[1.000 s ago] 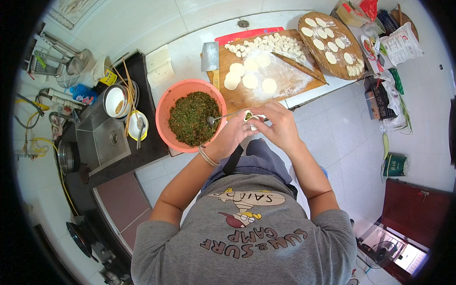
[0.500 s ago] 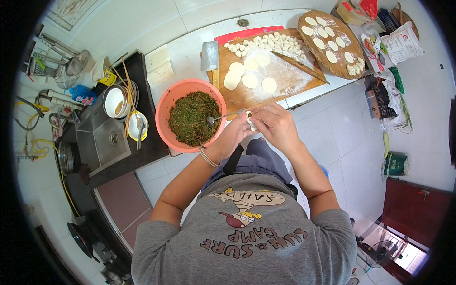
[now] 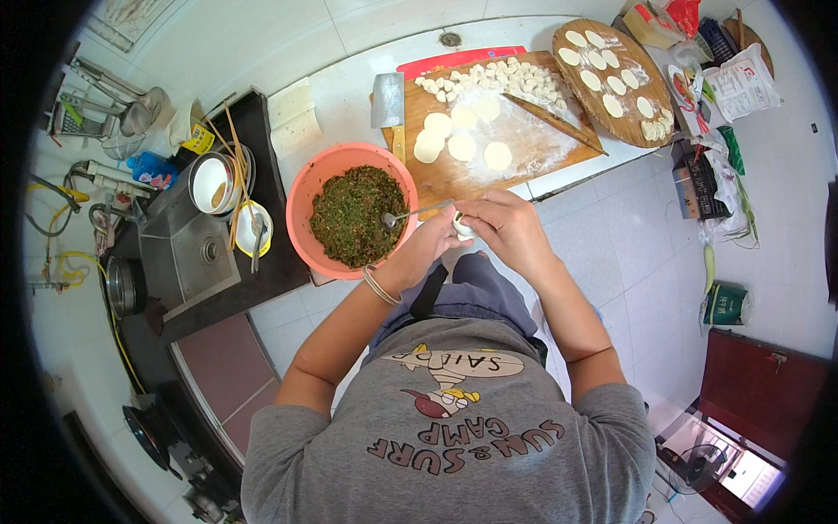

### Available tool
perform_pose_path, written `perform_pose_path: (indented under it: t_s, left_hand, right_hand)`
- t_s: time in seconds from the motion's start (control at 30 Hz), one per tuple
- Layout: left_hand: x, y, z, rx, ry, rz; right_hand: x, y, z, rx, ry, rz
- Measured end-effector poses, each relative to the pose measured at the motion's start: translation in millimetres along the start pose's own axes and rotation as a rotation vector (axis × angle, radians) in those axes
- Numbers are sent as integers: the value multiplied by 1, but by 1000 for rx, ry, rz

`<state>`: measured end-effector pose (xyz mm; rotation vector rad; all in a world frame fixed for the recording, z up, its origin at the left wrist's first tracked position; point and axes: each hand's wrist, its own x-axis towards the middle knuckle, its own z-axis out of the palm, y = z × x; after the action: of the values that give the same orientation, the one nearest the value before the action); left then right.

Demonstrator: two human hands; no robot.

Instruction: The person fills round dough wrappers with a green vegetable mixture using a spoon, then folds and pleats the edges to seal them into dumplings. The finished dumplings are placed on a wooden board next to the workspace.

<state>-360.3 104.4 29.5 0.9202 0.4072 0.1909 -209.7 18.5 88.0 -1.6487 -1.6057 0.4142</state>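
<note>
Between my two hands, just in front of the board's near edge, is a small white dumpling point(image 3: 463, 229) with dark green filling showing at its upper side. My left hand point(image 3: 425, 248) cups it from the left, and the fingers of my right hand point(image 3: 504, 225) pinch its dough from the right. Close by on the left stands a pink bowl point(image 3: 298, 203) of chopped green filling point(image 3: 353, 218). A metal spoon point(image 3: 390, 219) rests in it, its handle reaching over the rim toward my left fingers. Several round wrappers point(image 3: 497, 156) lie on the floured wooden board point(image 3: 436, 188).
Dough pieces point(image 3: 524, 77) and a rolling pin point(image 3: 559, 125) lie on the board, with a cleaver point(image 3: 388, 100) at its left edge. A round board point(image 3: 580, 83) holds more wrappers at the right. Left are a sink point(image 3: 179, 262), stacked bowls point(image 3: 209, 185) and chopsticks point(image 3: 236, 144).
My fingers have shifted slightly on the dumpling, and less of its filling shows. The counter things appear a little shifted in the picture, as the view moved slightly.
</note>
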Motion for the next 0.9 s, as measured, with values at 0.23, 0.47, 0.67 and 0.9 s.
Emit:
perform_pose_path:
  t_s: [0.23, 0.47, 0.67, 0.9]
  left_hand:
    - [1, 9, 6, -68, -10, -25]
    - [-1, 18, 7, -130, -4, -58]
    - [-2, 18, 8, -159, -11, -56]
    - [-3, 27, 10, -203, 0, -115]
  right_hand:
    - [4, 4, -2, -116, 36, -222]
    - [12, 1, -3, -171, 69, -351]
    - [11, 6, -6, -191, -22, -362]
    - [16, 2, -9, -240, -8, -451]
